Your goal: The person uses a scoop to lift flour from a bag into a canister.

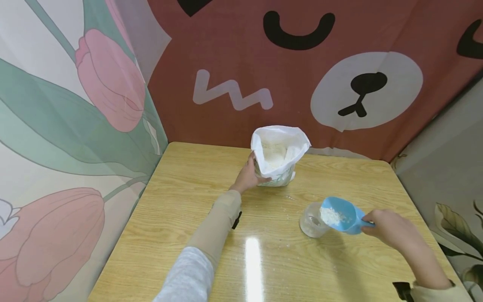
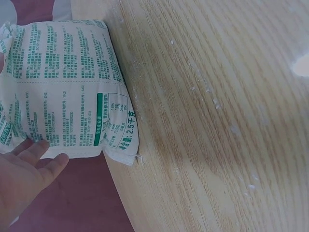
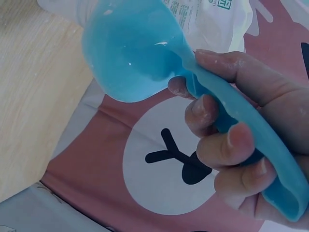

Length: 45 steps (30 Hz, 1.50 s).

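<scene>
My left hand (image 1: 250,174) grips the left side of an open-topped white flour bag (image 1: 277,178) with green print, which stands at the back of the table. White flour (image 1: 273,156) shows inside its spread mouth. My right hand (image 1: 394,228) holds a blue scoop (image 1: 352,218) by its handle, the fingers wrapped round it in the right wrist view. Loose flour (image 1: 332,216) lies in the scoop's bowl. The scoop's front lip overlaps the rim of a clear cup (image 1: 310,230) standing on the table.
The wooden table (image 1: 170,209) has white specks of flour scattered between the bag and the cup. Behind it hangs a brown curtain (image 1: 226,121) with a bear face. A tulip-print curtain (image 1: 109,84) runs along the left side.
</scene>
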Available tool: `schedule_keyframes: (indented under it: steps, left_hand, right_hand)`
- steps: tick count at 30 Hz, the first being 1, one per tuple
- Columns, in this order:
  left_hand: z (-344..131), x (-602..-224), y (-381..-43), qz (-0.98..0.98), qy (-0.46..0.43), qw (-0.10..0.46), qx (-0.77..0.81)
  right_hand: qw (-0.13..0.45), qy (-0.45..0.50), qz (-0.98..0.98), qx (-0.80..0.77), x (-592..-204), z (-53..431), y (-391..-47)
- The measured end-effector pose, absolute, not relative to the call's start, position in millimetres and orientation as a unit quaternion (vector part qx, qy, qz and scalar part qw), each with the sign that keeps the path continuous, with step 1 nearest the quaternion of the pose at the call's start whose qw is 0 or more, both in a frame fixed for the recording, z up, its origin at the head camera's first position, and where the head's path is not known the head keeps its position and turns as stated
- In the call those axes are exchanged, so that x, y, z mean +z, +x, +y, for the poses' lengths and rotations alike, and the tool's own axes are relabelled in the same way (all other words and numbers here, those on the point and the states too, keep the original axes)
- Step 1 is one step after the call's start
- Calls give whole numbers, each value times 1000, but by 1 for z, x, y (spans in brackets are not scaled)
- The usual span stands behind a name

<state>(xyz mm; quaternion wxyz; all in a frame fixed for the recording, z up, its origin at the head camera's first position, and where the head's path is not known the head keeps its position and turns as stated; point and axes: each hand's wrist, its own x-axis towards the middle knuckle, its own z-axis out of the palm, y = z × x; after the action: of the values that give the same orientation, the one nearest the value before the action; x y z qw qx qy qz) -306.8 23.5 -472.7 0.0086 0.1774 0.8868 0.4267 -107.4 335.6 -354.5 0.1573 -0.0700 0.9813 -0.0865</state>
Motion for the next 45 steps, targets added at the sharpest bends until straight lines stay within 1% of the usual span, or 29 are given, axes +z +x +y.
schedule_keyframes:
  steps: [9,16,24,45]
  left_hand:
    - [24,-474,-308,889,179,6,422]
    - [24,-473,-307,894,170,15,414]
    - [24,-474,-308,894,170,13,414]
    - [25,-474,-309,888,167,19,429]
  right_hand:
    - [136,-77,985,-67,-352,328,-105]
    - [135,-77,987,-45,-352,321,-106]
    - [123,-79,989,-34,-355,319,-104]
    - [38,-99,994,12,-356,312,-100]
